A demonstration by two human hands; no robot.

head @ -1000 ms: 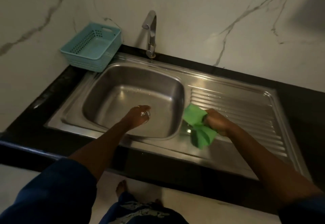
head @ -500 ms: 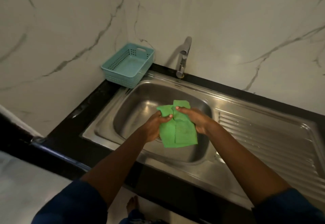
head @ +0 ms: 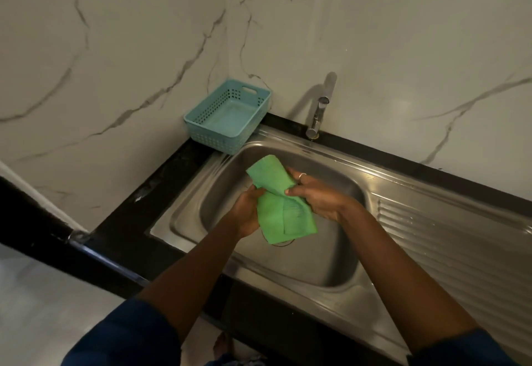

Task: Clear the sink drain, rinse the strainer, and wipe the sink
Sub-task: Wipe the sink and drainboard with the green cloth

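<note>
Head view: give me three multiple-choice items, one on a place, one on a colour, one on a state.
1. Where does the blue basket stand?
A. on the drainboard
B. in the wall corner, left of the tap
C. inside the basin

2. What colour is the cloth?
A. green
B. yellow
C. white

3. How is the cloth held?
A. it lies untouched
B. one hand alone holds it
C. the left hand and right hand both hold it

Key: 1 B, it sits on the counter where the walls meet, beside the tap. 2 A, it is plainly green. 3 C, fingers of both hands curl round it above the sink.
</note>
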